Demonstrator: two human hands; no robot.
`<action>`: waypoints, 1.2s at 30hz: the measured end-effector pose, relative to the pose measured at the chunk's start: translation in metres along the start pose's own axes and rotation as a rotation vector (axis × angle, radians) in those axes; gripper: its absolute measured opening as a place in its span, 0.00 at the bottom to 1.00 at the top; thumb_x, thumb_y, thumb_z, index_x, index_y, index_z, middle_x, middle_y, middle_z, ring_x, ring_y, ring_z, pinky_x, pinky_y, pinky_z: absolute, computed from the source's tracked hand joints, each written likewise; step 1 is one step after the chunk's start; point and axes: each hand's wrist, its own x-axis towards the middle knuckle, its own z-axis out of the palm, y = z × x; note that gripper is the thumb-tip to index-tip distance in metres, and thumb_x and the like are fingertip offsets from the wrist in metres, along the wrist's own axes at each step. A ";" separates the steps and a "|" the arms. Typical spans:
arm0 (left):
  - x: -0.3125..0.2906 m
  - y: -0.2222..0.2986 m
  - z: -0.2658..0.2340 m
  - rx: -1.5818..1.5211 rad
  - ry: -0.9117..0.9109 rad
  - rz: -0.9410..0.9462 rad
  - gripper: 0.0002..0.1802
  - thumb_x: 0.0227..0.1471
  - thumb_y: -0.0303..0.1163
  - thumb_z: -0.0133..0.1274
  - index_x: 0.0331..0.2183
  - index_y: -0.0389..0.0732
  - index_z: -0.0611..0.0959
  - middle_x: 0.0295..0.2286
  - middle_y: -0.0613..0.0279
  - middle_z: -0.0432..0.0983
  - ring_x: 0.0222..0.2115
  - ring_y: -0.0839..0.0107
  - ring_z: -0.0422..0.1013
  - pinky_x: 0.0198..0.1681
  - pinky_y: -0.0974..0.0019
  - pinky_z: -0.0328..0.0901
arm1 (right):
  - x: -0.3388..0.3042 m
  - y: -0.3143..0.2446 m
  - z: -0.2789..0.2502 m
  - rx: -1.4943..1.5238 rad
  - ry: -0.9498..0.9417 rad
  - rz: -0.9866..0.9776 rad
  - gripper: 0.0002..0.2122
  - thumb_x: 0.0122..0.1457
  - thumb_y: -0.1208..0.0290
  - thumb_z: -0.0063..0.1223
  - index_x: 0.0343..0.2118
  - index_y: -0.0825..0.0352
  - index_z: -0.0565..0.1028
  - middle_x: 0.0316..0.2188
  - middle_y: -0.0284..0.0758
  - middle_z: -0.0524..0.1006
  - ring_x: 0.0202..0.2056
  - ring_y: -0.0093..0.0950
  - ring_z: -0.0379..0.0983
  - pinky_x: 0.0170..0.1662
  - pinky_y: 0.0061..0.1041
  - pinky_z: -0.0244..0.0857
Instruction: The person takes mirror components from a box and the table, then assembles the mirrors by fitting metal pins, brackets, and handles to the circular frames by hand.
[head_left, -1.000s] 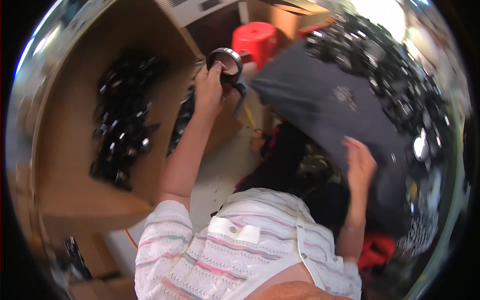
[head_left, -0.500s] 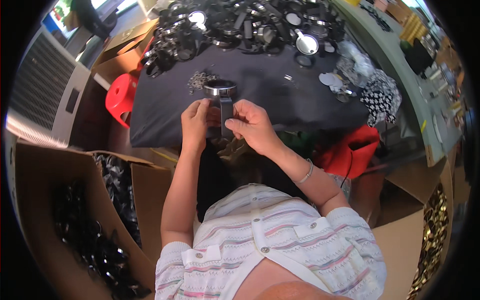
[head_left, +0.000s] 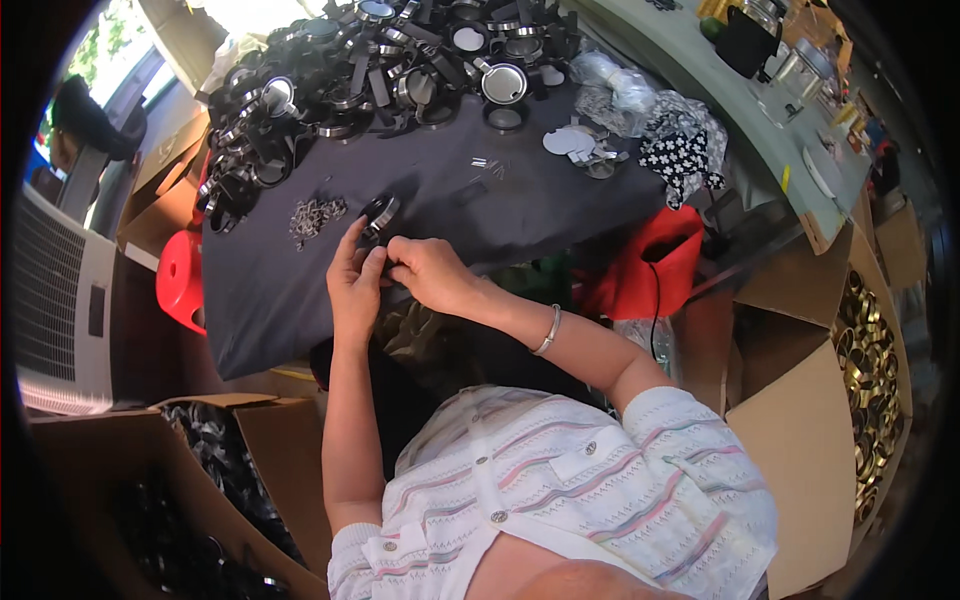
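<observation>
Above the near edge of the dark-covered table (head_left: 265, 290), both hands work on a round metal-rimmed piece (head_left: 381, 211) with a black handle. My left hand (head_left: 354, 290) supports it from the left, forefinger stretched up against the rim and thumb near the handle. Closed fingers of my right hand (head_left: 432, 274) meet it from the right; the handle is mostly hidden between the hands. Just left of the piece lies a small heap of tiny metal parts (head_left: 315, 218). A few thin metal bits (head_left: 490, 166) lie farther right on the cloth.
A large pile of similar black-handled pieces (head_left: 350, 85) fills the table's back. White discs (head_left: 570, 141) and a patterned cloth (head_left: 684, 150) lie at right. Cardboard boxes flank me, one with gold bands (head_left: 865, 370). A red stool (head_left: 180, 280) stands left, a red bag (head_left: 645, 270) right.
My view has turned, shifting the table scene leftward and tilting it. The held piece now tilts, its handle largely covered; my right hand has moved closer to my left.
</observation>
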 end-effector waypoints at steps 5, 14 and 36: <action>0.001 -0.011 -0.003 0.164 0.071 0.139 0.26 0.47 0.24 0.55 0.50 0.37 0.70 0.22 0.69 0.69 0.20 0.84 0.63 0.20 0.80 0.60 | 0.003 0.013 -0.027 -0.077 0.083 -0.097 0.04 0.48 0.74 0.54 0.27 0.66 0.72 0.22 0.39 0.72 0.26 0.37 0.71 0.29 0.32 0.64; 0.010 0.000 -0.008 0.110 -0.032 -0.025 0.32 0.44 0.28 0.60 0.51 0.38 0.68 0.25 0.67 0.70 0.22 0.83 0.64 0.20 0.79 0.60 | -0.010 0.080 -0.182 -1.244 0.168 0.060 0.06 0.47 0.75 0.47 0.28 0.65 0.74 0.29 0.37 0.72 0.36 0.36 0.68 0.37 0.34 0.64; 0.006 -0.007 -0.008 0.020 0.025 0.012 0.38 0.43 0.22 0.59 0.55 0.34 0.60 0.28 0.61 0.72 0.22 0.81 0.66 0.18 0.78 0.61 | -0.020 0.029 -0.083 -0.755 -0.104 -0.595 0.04 0.43 0.77 0.50 0.24 0.66 0.68 0.23 0.34 0.66 0.28 0.33 0.65 0.33 0.30 0.60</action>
